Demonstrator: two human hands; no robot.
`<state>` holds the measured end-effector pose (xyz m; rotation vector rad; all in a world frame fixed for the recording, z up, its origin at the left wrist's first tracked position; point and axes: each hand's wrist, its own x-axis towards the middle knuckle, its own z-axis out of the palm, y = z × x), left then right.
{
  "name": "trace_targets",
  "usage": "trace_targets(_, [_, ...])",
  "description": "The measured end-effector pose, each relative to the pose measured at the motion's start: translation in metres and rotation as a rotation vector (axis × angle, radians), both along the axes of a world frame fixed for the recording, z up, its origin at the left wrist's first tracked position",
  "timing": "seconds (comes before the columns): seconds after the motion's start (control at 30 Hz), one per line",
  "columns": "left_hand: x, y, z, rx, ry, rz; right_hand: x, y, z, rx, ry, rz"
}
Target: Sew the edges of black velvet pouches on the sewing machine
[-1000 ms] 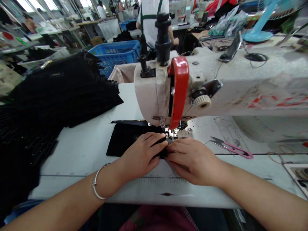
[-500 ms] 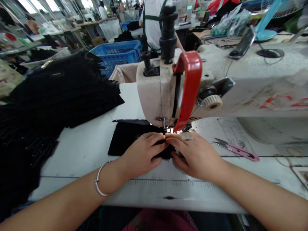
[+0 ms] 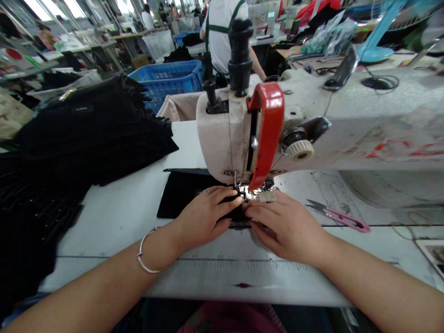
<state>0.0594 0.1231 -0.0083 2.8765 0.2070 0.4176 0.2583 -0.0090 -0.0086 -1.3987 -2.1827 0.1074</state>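
Note:
A black fabric piece (image 3: 180, 196) lies flat on the sewing machine's bed, its right part under the presser foot (image 3: 244, 192). My left hand (image 3: 204, 215) rests on it with the fingers stretched flat, their tips just left of the foot. Bent fingers of my right hand (image 3: 282, 226) close on the right edge of the fabric, in front of the foot; the thumb is tucked low. A light wrap circles one right finger. Above both hands stands the sewing machine head (image 3: 222, 138) with a red guard (image 3: 268, 134). The needle tip is hard to make out.
Pink-handled thread snips (image 3: 347, 219) lie right of my right hand. A tall stack of black fabric pieces (image 3: 90, 129) fills the left side. Behind are a blue crate (image 3: 166, 76) and a person in a white top (image 3: 220, 46). A ruler strip (image 3: 222, 264) runs along the front.
My fingertips have moved apart, the right hand shifting slightly right and down. More of the presser foot shows between them. The fabric's front left edge sits slightly farther away.

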Motion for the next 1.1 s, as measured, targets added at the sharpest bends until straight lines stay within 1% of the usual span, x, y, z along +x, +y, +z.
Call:
trace_targets(0.07, [-0.001,-0.001,0.001,-0.059,-0.067,0.004,0.000,-0.001,0.002,-0.033,0.004,0.055])
trace_targets(0.13, [-0.002,-0.002,0.002,-0.130,-0.168,0.039,0.000,-0.002,0.002,-0.071,-0.004,0.089])
trace_targets(0.2, [-0.003,-0.005,0.002,-0.153,-0.254,0.066,-0.001,-0.002,0.002,-0.086,-0.009,0.106])
trace_targets(0.27, [-0.005,-0.008,0.002,-0.113,-0.268,0.034,-0.001,-0.002,0.001,-0.079,-0.011,0.116])
trace_targets(0.37, [-0.007,-0.010,0.001,0.006,-0.190,-0.071,-0.002,-0.003,0.000,-0.059,-0.005,0.120])
trace_targets(0.43, [-0.007,-0.010,0.000,0.085,-0.147,-0.114,-0.001,-0.003,0.000,-0.051,0.005,0.119])
trace_targets(0.5, [-0.007,-0.010,0.001,0.140,-0.130,-0.135,0.001,-0.003,0.000,-0.055,0.024,0.136])
trace_targets(0.6, [-0.006,-0.009,0.002,0.154,-0.111,-0.143,0.007,-0.003,0.003,-0.062,0.060,0.166])
trace_targets(0.73, [-0.006,-0.009,0.001,0.101,-0.091,-0.107,0.012,-0.002,0.004,-0.054,0.035,0.133])
trace_targets(0.9, [-0.004,-0.010,0.000,-0.020,-0.139,-0.028,0.009,-0.001,0.002,-0.054,-0.016,0.113])
trace_targets(1.0, [-0.001,-0.012,0.002,-0.090,-0.174,0.037,0.006,0.001,0.000,-0.069,-0.023,0.098])
trace_targets(1.1, [0.001,-0.014,0.006,-0.120,-0.181,0.094,0.003,0.003,-0.003,-0.064,-0.036,0.076])
